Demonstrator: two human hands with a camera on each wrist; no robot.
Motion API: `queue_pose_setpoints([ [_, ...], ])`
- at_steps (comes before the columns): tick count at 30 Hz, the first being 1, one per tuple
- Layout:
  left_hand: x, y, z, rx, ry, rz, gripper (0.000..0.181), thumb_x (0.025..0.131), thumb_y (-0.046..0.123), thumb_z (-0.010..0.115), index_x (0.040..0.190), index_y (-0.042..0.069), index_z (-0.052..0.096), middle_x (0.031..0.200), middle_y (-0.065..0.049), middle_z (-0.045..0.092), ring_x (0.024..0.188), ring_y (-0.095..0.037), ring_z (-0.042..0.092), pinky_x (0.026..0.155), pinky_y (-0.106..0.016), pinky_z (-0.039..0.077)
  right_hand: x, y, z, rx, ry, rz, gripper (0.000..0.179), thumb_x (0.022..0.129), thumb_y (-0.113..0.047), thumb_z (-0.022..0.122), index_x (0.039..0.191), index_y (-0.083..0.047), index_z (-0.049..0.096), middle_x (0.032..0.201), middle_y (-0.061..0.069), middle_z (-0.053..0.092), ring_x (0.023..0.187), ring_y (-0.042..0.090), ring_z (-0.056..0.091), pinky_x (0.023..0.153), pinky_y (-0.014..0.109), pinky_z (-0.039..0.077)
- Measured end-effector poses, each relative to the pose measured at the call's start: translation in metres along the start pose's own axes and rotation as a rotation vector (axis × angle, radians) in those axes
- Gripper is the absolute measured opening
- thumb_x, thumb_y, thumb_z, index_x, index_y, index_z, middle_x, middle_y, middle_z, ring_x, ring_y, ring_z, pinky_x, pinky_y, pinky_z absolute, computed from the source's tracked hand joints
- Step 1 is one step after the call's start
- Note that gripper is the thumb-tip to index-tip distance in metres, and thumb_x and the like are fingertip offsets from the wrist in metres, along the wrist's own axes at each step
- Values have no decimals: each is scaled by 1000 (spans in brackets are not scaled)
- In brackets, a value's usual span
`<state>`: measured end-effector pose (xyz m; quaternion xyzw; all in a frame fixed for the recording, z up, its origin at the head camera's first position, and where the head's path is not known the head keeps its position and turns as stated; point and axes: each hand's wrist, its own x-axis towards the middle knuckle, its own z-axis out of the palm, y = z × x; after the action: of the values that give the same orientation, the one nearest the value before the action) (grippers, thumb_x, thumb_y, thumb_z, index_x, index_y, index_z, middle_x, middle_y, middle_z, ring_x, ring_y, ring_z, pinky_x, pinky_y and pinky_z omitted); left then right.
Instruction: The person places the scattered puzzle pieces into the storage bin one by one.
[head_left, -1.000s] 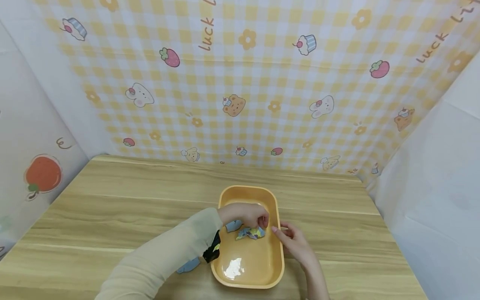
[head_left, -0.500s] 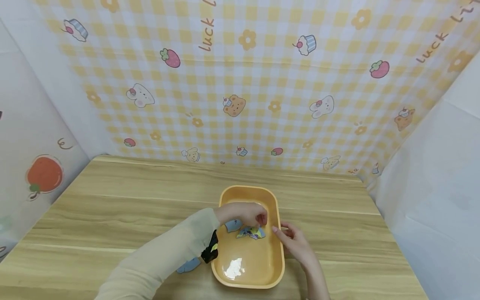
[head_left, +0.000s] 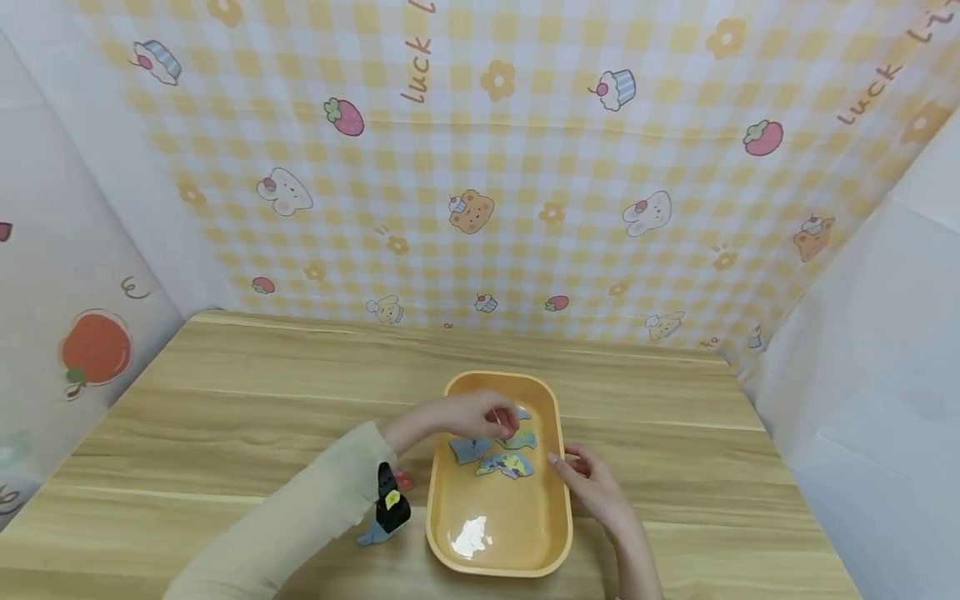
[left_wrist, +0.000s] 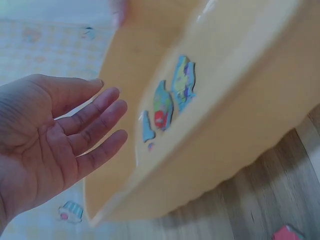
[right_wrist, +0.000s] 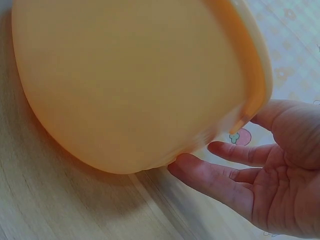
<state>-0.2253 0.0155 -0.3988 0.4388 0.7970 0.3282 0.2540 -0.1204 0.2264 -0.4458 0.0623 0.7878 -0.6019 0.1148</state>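
My left hand (head_left: 480, 414) is over the far half of a yellow plastic tray (head_left: 498, 560), fingers loosely bent with nothing between them in the left wrist view. Below and around it lie several flat, irregular printed pieces like jigsaw puzzle pieces: a blue piece (head_left: 468, 451), a yellow-and-blue piece (head_left: 506, 465), a green-and-blue piece (left_wrist: 162, 102) with a red patch, and a small blue piece (left_wrist: 147, 126). My right hand (head_left: 600, 487) holds the tray's right side, thumb over the rim and fingers (right_wrist: 192, 167) against the outer wall.
Left of the tray on the wooden table (head_left: 300, 375), a red piece (head_left: 403, 478) and another blue piece (head_left: 375, 533) lie partly behind the left wrist, which wears a black camera strap (head_left: 392, 502). A yellow checked cloth (head_left: 517, 167) hangs behind the table.
My left hand has lifted from the pieces and drawn back to the left, uncovering the green-and-blue and small blue pieces, and the red piece on the table. The right hand stays at the rim.
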Motion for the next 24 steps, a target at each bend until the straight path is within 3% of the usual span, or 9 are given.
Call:
queue_pose_setpoints([
  [7, -25, 1, -11, -48, 117, 8, 19, 90, 7, 53, 106, -2, 57, 103, -15, 63, 94, -17, 61, 82, -18, 47, -1, 0, 1, 11, 8, 12, 51, 90, -25, 56, 126, 8, 43, 107, 27, 60, 81, 23, 66, 65, 37, 56],
  [12, -45, -4, -15, -112, 190, -43, 20, 90, 11, 55, 107, 0, 57, 102, -14, 64, 92, -15, 60, 81, -19, 47, -1, 0, 2, 10, 13, 17, 51, 90, -25, 56, 127, 8, 43, 107, 26, 60, 82, 23, 66, 65, 37, 56],
  [18, -72, -20, -10, -111, 264, -117, 23, 89, 9, 55, 110, -2, 55, 94, -8, 62, 85, -11, 57, 75, -18, 47, -1, 0, 3, 2, 22, 11, 51, 90, -25, 56, 126, 8, 44, 106, 26, 60, 80, 23, 66, 65, 37, 56],
  [24, -94, -33, -2, -62, 299, -173, 18, 86, 3, 58, 102, -3, 56, 85, -6, 60, 78, -10, 56, 69, -18, 48, 0, 0, 3, -10, 34, 10, 50, 89, -25, 57, 125, 7, 45, 106, 25, 60, 79, 23, 65, 65, 36, 56],
])
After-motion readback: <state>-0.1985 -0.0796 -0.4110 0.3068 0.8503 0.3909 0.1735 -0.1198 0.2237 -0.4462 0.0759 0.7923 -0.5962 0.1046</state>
